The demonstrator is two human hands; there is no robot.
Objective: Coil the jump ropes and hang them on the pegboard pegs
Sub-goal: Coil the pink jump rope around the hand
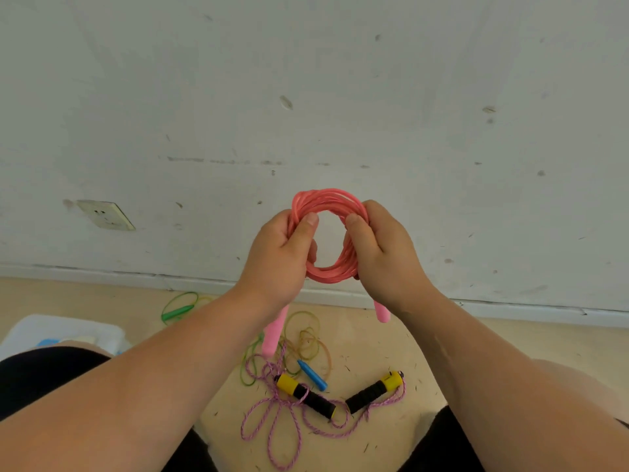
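Note:
A pink jump rope (327,202) is wound into a tight coil held up in front of the wall. My left hand (282,253) grips the coil's left side, thumb across the strands. My right hand (384,250) grips its right side the same way. Its two pink handles hang below my hands, one handle (274,332) under the left wrist and the other handle (382,311) under the right. On the floor lies a loose purple braided rope (272,420) with black and yellow handles (371,391). No pegboard is in view.
More loose ropes lie on the floor: a green-handled one (177,311) by the wall and an olive cord tangle (308,342) with a blue handle (311,374). A white bin (102,332) stands at the left. A wall socket (105,215) is low on the wall.

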